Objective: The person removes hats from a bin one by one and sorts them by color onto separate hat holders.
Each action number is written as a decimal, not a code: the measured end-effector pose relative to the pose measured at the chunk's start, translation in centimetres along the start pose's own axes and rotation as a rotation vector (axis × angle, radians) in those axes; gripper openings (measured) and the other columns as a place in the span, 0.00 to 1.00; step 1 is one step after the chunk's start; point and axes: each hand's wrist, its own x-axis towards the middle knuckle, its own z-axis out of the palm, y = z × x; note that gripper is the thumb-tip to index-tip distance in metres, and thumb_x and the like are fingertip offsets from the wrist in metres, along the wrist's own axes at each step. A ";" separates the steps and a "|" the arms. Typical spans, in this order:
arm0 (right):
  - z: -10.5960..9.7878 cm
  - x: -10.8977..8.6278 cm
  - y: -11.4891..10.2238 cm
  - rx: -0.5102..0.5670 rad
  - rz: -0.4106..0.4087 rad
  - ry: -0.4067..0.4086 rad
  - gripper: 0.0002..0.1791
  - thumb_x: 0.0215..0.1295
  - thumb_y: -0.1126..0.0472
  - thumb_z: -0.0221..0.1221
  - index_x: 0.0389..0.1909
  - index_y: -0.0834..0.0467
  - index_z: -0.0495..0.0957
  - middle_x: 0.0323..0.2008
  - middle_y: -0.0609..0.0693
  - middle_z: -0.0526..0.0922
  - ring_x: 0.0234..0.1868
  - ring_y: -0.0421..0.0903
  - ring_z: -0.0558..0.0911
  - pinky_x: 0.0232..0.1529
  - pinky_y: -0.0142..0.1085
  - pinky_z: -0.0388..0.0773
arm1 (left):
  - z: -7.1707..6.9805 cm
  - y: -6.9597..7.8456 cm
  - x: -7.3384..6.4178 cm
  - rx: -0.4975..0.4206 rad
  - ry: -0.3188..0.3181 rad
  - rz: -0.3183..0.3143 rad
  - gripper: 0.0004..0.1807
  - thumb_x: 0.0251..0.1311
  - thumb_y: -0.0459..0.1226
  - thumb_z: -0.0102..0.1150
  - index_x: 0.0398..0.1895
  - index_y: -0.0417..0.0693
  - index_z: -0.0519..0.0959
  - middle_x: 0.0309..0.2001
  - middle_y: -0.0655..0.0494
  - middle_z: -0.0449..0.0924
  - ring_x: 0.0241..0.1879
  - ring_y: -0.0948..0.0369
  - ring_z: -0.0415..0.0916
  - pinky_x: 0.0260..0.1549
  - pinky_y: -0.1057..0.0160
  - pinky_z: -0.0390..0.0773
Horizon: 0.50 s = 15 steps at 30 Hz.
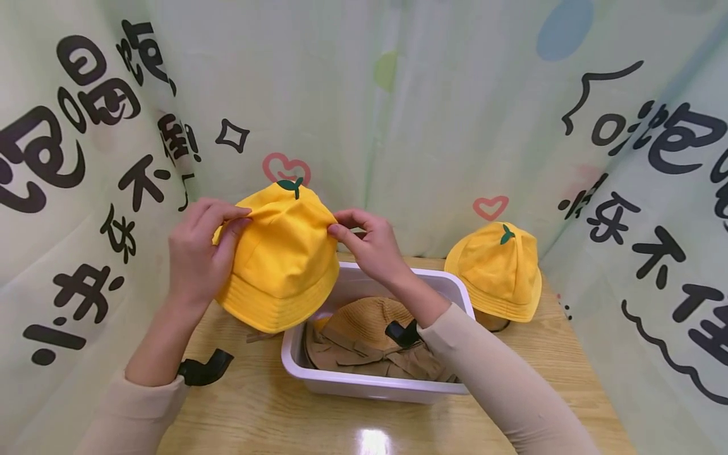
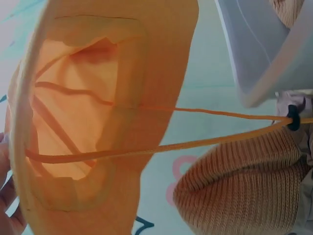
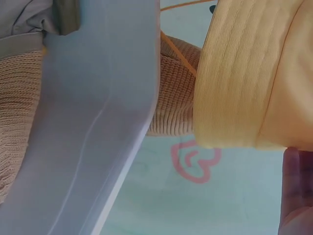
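A yellow bucket hat (image 1: 279, 259) with a green sprout on its crown is held up over the left end of the white bin (image 1: 375, 387). My left hand (image 1: 199, 256) grips its left side; my right hand (image 1: 372, 246) pinches the right side of the crown between thumb and fingers. From below, the left wrist view shows the hat's inside and an orange chin cord (image 2: 220, 113) drawn together by a dark toggle (image 2: 293, 117). Under the hat lies a brown ribbed knit hat (image 2: 244, 191), outside the bin.
Inside the bin lie a tan knit hat (image 1: 364, 319) and brown cloth (image 1: 341, 357). A second yellow sprout hat (image 1: 495, 272) sits on something brown at the bin's right. Printed curtains (image 1: 318, 76) enclose the wooden table (image 1: 256, 411) at the back and sides.
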 end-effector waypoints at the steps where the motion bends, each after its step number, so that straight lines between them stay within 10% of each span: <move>1: 0.1 0.2 0.1 -0.011 -0.017 0.005 0.10 0.67 0.61 0.64 0.45 0.62 0.84 0.40 0.54 0.86 0.41 0.46 0.83 0.43 0.37 0.85 | 0.0 -0.2 0.0 0.009 0.001 0.000 0.06 0.54 0.26 0.69 0.36 0.37 0.85 0.34 0.42 0.80 0.37 0.48 0.77 0.48 0.77 0.68; 15: 1.6 2.2 0.8 -0.063 -0.086 0.015 0.12 0.68 0.61 0.62 0.48 0.63 0.84 0.44 0.54 0.87 0.44 0.45 0.84 0.44 0.34 0.84 | -0.7 -2.5 0.8 0.092 0.007 0.063 0.14 0.70 0.40 0.59 0.37 0.35 0.84 0.35 0.39 0.79 0.38 0.44 0.74 0.45 0.64 0.71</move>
